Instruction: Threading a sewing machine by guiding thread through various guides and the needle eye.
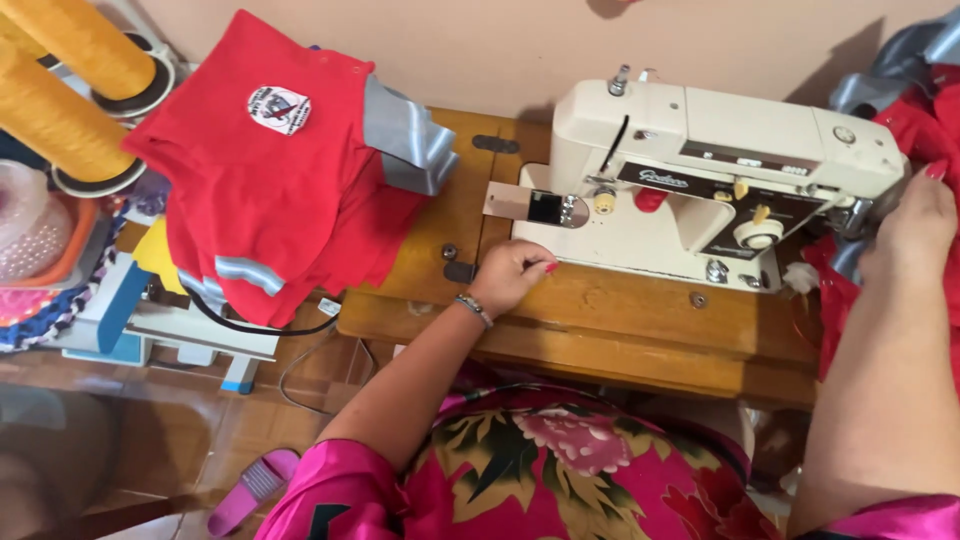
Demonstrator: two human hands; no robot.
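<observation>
A cream sewing machine (pixel 720 170) stands on a wooden sewing table (pixel 600 320). My left hand (pixel 512 272) rests on the table just in front of the machine's needle plate, fingers curled, with nothing visible in it. My right hand (pixel 915 225) reaches to the right end of the machine and lies on red fabric (pixel 925 130) piled there; its fingers are hidden behind the hand. A stack of red shirts (pixel 270 170) with grey reflective strips and a round badge lies off the table's left end.
Two large yellow thread cones (pixel 70 90) stand at the upper left beside baskets. A black cable (pixel 260 325) hangs under the shirts. A pink slipper (pixel 255 490) lies on the tiled floor. A wall runs behind the machine.
</observation>
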